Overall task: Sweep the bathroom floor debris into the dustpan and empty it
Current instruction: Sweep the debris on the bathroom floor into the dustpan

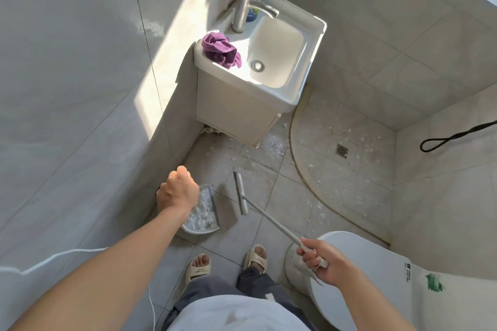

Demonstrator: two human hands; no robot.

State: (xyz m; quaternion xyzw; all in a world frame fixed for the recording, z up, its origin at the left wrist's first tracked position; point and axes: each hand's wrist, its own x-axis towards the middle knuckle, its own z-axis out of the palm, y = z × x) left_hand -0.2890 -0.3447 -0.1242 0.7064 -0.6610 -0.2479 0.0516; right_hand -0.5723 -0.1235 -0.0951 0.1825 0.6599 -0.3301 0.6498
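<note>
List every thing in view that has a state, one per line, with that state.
Dustpan: on the floor, holding white scraps.
Broom: head on the floor beside the dustpan, apart from it.
Left hand: curled above the dustpan; its handle hidden.
Right hand: grips the broom handle.
Floor: scraps still scattered.
Sink: empty, no water running.
Cloth: crumpled on the sink rim.
Toilet lid: down.

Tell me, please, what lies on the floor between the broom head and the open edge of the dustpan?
In the head view, only bare grey tile shows between the broom head and the dustpan. The white debris there is already inside the pan.
</note>
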